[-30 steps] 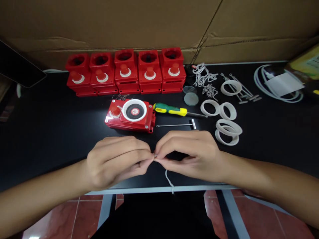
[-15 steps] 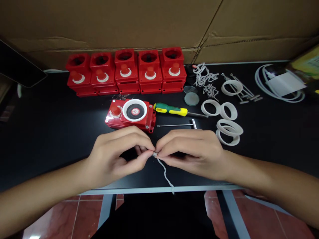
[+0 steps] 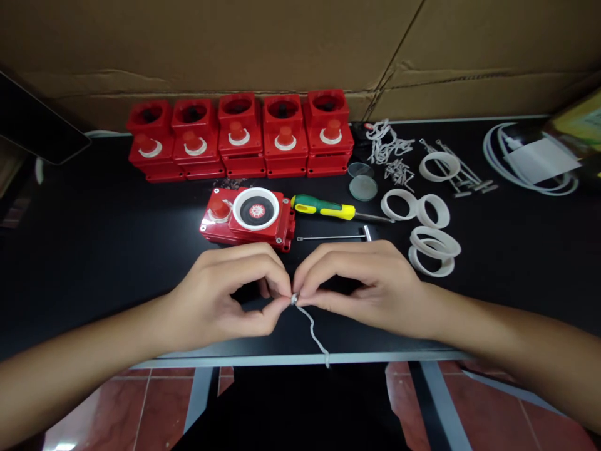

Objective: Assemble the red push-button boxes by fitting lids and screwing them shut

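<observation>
My left hand (image 3: pixel 244 291) and my right hand (image 3: pixel 357 285) meet fingertip to fingertip over the front of the desk, both closed in a pinch. Between them is one end of a thin white cord (image 3: pixel 313 331), bunched around a small shiny bit that the fingers partly hide. The cord's tail hangs down across the desk's front edge. Just beyond my fingers lies a red box (image 3: pixel 235 235) with an orange-red button and a white ring around a black disc. A thin metal rod with a T-shaped end (image 3: pixel 333 237) lies beyond my right hand.
Behind stands a row of several red boxes (image 3: pixel 239 147). A green and yellow screwdriver (image 3: pixel 323 207), white rings (image 3: pixel 434 243), glass discs (image 3: pixel 363 187), a heap of cords (image 3: pixel 387 143), small metal pins (image 3: pixel 399 173) and a coiled white cable (image 3: pixel 500 166) lie around on the black desk (image 3: pixel 94 250).
My fingertips have shifted slightly lower and opened up a little around the bunched cord end, so more of it and a shiny bit show. The other things stay put as the view shifts slightly.
</observation>
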